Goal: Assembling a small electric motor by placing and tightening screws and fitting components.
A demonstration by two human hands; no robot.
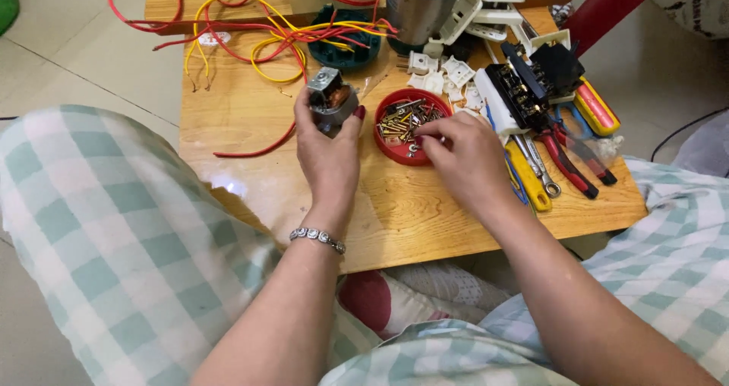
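Low wooden table (250, 158) sits over a tiled floor, pulled right up against the person's knees in green-checked cloth, so everything stays within arm's reach from a seated position.

Bulky stuff is parked at the far edge, out of the working zone: a metal cylindrical can with a green rim (420, 10), white plastic housing pieces (474, 10), and a tangle of red and yellow wires (266, 33) spilling over a green round part (342, 48). Probably pushed back to keep the near half free for hand work.

Right side is the tool cluster: a black terminal block assembly (531, 86), red-handled pliers (566, 158), a yellow-handled screwdriver (531, 185), a small wrench (543, 177). All lie handles toward the person, on the tool-hand side.

Red bowl (395, 147) sits dead centre between the hands, keeping brass and steel screws (406, 119) from rolling off.

Left hand (328, 154), bracelet on the wrist, is closed around a small electric motor (332, 97), thumb on one side and fingers on the other, lifted just off the table and tilted up toward the camera, copper winding visible, seemingly for inspection.

Right hand (463, 154) is over the bowl's right rim, fingertips pinched together among the screws. Can't tell if a screw is actually between them.
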